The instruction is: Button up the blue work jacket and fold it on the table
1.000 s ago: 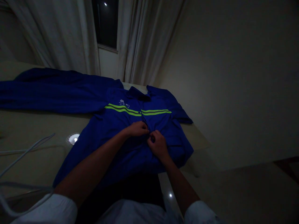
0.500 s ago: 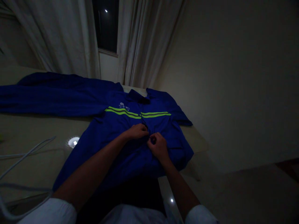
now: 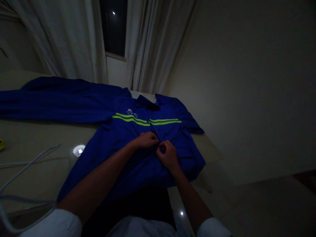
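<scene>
A blue work jacket (image 3: 103, 144) with bright yellow-green stripes across the chest lies front up on the table, its collar at the far side. White printing marks one side of the chest. My left hand (image 3: 147, 140) pinches the front placket just below the stripes. Close beside it, my right hand (image 3: 168, 154) has its thumb and fingertips curled together on the same placket. A small dark button (image 3: 147, 122) shows between the stripes. What exactly lies between my fingertips is too dark and small to make out.
The pale table (image 3: 32, 141) carries a looped white cable (image 3: 29, 164) at the left and a yellow object (image 3: 2, 144) at its edge. A bright round reflection shows beside the jacket. Curtains (image 3: 158, 42) hang behind, and a wall (image 3: 247, 82) stands at right.
Both hands stay at the placket with almost the same grip. The whole view has shifted slightly, bringing more of the yellow object into sight.
</scene>
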### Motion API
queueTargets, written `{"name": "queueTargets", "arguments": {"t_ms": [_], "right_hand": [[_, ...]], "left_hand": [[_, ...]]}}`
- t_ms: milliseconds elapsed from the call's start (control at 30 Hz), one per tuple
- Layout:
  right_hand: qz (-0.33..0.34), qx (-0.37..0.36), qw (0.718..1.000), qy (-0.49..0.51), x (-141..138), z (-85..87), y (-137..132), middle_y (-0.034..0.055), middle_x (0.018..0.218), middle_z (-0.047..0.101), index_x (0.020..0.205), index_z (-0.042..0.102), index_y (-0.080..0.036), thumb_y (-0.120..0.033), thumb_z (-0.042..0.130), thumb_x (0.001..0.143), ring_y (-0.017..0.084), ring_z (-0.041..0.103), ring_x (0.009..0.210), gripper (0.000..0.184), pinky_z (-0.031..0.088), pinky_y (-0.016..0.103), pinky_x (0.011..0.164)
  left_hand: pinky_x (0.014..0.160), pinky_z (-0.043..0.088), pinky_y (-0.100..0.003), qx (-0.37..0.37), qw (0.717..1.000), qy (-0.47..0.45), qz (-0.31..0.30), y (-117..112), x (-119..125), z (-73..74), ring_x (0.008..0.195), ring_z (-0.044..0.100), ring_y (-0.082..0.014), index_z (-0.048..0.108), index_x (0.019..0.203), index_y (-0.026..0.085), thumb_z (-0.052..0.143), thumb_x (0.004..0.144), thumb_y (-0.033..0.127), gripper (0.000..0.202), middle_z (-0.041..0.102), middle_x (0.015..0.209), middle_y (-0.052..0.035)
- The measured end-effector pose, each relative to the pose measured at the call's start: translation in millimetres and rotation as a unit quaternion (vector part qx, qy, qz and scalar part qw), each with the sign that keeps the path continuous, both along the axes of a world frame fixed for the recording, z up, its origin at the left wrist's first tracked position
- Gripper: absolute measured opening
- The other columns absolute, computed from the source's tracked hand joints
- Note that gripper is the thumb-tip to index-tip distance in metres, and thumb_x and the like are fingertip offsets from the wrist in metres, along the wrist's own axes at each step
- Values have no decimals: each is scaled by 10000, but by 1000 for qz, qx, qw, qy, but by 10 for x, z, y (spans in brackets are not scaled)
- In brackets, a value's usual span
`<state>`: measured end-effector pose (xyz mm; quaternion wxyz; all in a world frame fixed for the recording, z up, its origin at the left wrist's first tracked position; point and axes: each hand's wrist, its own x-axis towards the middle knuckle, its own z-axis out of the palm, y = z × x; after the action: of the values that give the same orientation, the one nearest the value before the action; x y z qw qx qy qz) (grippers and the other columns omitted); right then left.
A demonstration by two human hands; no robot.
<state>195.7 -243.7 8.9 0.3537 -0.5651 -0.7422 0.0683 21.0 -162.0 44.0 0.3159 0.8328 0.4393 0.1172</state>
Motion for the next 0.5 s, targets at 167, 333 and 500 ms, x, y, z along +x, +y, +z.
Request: {"name": "queueTargets", "arguments": {"t_ms": [167, 333, 500], "right_hand": [[0, -15, 1000, -5, -7, 2, 13, -17, 765, 544, 782, 571, -213, -206, 639, 840, 153, 548, 706, 89, 391, 276, 681], [-1, -29, 999, -14, -6, -16, 30, -7, 776, 570, 780, 568, -215, -205, 636, 857, 162, 564, 729, 103, 391, 274, 676], [-4, -27, 1000, -10, -7, -72, 32, 5, 818, 621, 821, 600, -221, -195, 635, 861, 162, 592, 745, 58, 415, 265, 684]], "left_hand": [[809, 476, -307, 13, 1000, -7, 10, -6, 12, -75, 893, 686, -226, 753, 848, 215, 557, 894, 329, 232, 757, 914, -29], [842, 499, -326, 136, 973, -162, 93, -50, 99, 55, 909, 646, -210, 721, 880, 190, 591, 897, 274, 156, 701, 953, -67], [854, 531, -350, 198, 873, -442, 57, -821, 26, 889, 926, 633, -193, 705, 1028, 221, 597, 963, 251, 129, 654, 1027, -58]]}}
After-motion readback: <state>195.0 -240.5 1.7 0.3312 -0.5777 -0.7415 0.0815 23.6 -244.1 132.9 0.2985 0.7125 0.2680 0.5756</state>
